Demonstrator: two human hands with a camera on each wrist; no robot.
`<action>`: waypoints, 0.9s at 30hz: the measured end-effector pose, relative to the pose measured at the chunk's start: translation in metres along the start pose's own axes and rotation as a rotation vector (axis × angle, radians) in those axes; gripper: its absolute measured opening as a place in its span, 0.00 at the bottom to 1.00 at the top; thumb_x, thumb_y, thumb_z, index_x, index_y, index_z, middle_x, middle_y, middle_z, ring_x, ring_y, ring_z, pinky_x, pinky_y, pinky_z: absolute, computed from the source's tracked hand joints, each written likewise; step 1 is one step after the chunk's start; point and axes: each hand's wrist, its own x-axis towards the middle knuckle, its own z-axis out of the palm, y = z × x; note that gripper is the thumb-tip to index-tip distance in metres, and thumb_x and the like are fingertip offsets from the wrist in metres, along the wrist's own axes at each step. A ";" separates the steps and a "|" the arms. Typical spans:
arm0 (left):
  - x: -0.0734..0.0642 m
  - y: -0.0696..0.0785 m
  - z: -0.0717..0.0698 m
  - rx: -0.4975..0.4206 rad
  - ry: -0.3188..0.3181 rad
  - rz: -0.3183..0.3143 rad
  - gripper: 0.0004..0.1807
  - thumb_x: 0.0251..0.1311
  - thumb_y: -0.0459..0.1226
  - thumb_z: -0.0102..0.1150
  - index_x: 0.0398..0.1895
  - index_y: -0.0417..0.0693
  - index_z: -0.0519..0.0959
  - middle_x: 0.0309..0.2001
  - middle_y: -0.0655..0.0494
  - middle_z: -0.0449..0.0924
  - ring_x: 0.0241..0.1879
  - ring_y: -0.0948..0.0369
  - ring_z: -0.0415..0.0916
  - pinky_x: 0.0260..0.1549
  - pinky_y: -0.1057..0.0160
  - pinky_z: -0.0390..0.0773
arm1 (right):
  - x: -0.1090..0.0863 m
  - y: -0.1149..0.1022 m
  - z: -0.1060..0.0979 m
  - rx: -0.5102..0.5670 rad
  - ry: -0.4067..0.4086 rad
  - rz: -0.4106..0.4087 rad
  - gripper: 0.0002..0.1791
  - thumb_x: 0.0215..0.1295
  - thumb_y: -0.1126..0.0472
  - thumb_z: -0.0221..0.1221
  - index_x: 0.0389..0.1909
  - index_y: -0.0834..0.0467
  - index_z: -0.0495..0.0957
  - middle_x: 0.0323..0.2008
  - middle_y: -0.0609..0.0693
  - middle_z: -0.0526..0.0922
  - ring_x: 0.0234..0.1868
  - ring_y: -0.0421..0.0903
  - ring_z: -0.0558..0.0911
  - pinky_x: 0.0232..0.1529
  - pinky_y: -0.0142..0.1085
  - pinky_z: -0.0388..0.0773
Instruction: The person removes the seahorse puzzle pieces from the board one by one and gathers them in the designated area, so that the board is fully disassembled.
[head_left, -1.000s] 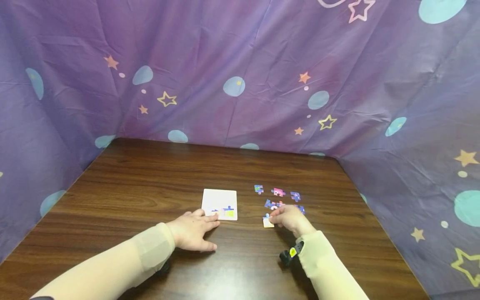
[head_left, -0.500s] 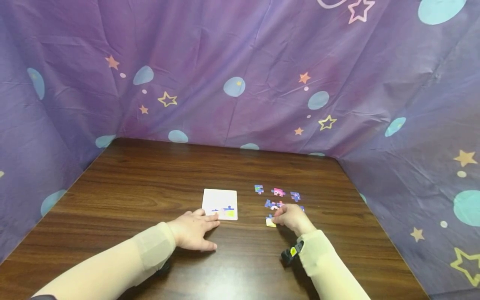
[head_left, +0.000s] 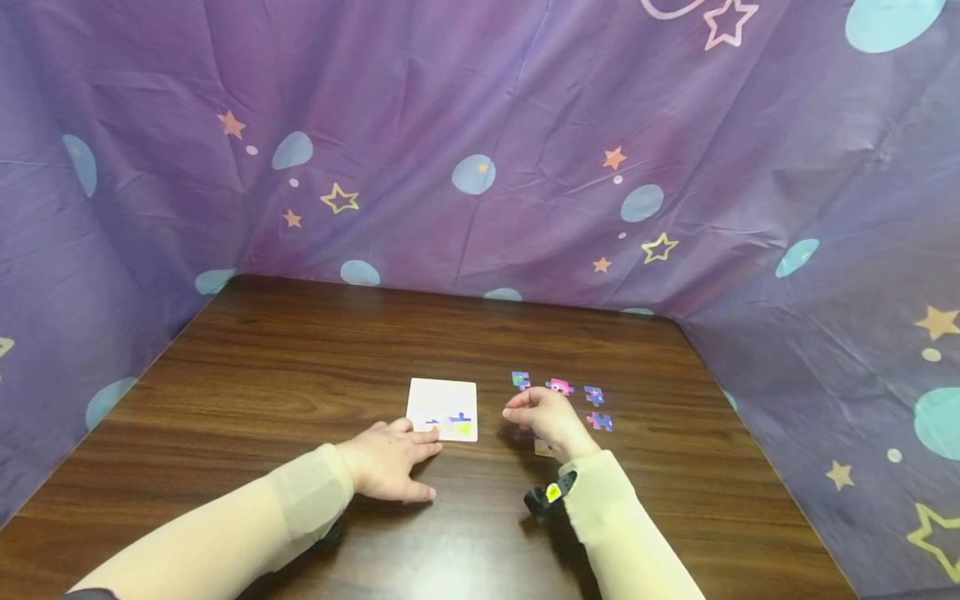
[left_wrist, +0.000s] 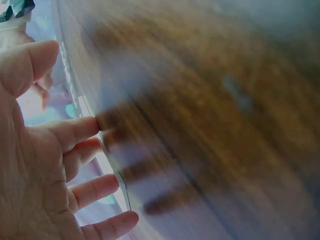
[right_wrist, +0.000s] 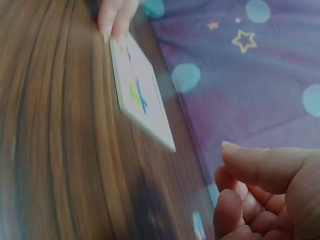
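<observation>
A white square puzzle board (head_left: 442, 400) lies on the table, with joined blue, pink and yellow pieces along its near side. My left hand (head_left: 386, 461) rests at the board's lower left, fingers spread and fingertips touching its near edge. Above the table to the right of the board is my right hand (head_left: 551, 419), thumb and fingers loosely bent. In the right wrist view, no piece shows between the thumb (right_wrist: 265, 165) and fingers. A pale puzzle piece (head_left: 544, 448) shows partly from under this hand, which may hide other pieces.
Loose pieces lie right of the board: a blue-green piece (head_left: 521, 380), a pink piece (head_left: 559, 387), a blue piece (head_left: 593, 395) and a blue-pink piece (head_left: 599, 421). A purple patterned cloth (head_left: 472, 233) hangs around the brown wooden table (head_left: 315, 342).
My right hand first shifted the pale piece slightly right, then let go of it and moved left and away toward the board. The left hand stays in place.
</observation>
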 end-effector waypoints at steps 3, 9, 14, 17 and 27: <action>0.001 0.000 -0.002 0.012 0.000 0.005 0.40 0.56 0.65 0.52 0.68 0.55 0.68 0.72 0.61 0.60 0.62 0.59 0.62 0.60 0.52 0.66 | 0.006 -0.005 0.016 0.038 -0.008 0.007 0.06 0.54 0.68 0.66 0.31 0.65 0.80 0.22 0.46 0.77 0.23 0.42 0.73 0.25 0.33 0.70; 0.001 0.001 -0.004 0.022 0.000 0.015 0.40 0.56 0.65 0.52 0.68 0.55 0.69 0.71 0.61 0.61 0.61 0.59 0.63 0.58 0.54 0.67 | 0.015 -0.009 0.046 0.093 -0.063 0.006 0.06 0.54 0.69 0.65 0.33 0.67 0.81 0.20 0.45 0.77 0.21 0.41 0.73 0.23 0.30 0.66; 0.001 0.001 -0.003 0.023 0.003 0.015 0.40 0.55 0.65 0.52 0.68 0.55 0.70 0.71 0.61 0.61 0.61 0.59 0.63 0.57 0.54 0.67 | 0.021 -0.010 0.063 0.094 -0.090 -0.022 0.08 0.52 0.70 0.66 0.33 0.69 0.81 0.23 0.45 0.78 0.22 0.40 0.73 0.24 0.28 0.68; 0.001 0.001 -0.003 0.028 0.006 0.016 0.40 0.55 0.66 0.52 0.67 0.55 0.70 0.71 0.61 0.62 0.62 0.59 0.63 0.58 0.54 0.66 | 0.023 -0.011 0.069 0.060 -0.086 -0.053 0.09 0.49 0.70 0.67 0.33 0.68 0.81 0.26 0.46 0.79 0.26 0.40 0.73 0.26 0.28 0.70; 0.000 0.003 -0.002 -0.030 0.000 0.048 0.42 0.56 0.62 0.55 0.67 0.44 0.68 0.71 0.50 0.61 0.69 0.49 0.58 0.67 0.53 0.60 | 0.023 -0.011 0.080 -0.076 -0.139 -0.043 0.13 0.45 0.73 0.69 0.34 0.66 0.83 0.29 0.50 0.84 0.29 0.39 0.76 0.29 0.28 0.74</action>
